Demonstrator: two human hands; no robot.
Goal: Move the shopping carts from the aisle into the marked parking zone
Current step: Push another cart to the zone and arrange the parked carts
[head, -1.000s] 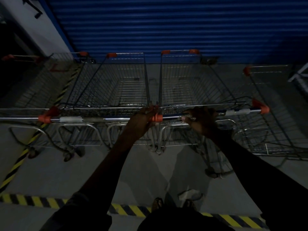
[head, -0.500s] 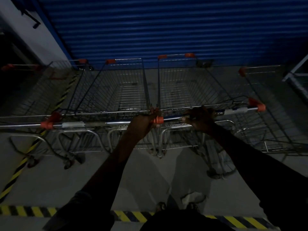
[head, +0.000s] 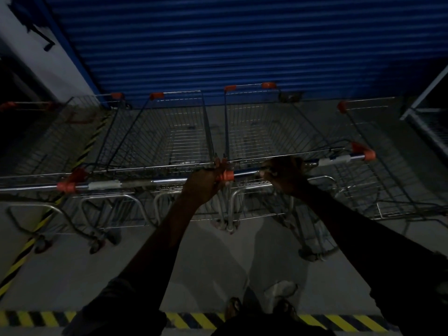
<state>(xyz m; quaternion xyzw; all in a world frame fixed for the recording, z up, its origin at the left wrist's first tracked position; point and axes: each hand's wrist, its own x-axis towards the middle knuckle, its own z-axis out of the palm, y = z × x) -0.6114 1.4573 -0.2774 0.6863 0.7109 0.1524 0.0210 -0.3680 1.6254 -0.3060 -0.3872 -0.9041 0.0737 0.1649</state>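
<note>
The left grip curls tight round a handle bar by an orange cap. The right grip holds the next bar. Two shopping carts stand side by side on the grey floor, past the yellow-black striped line, facing a blue roller shutter. The room is dark.

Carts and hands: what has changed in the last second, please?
Nothing was moved, taken or released. Only the view shifted: the left cart, right cart and floor stripe all sit slightly lower and a little turned, so the head moved. The wheels lie as before against the stripe. The left hand and right hand keep their grip on the handles.
</note>
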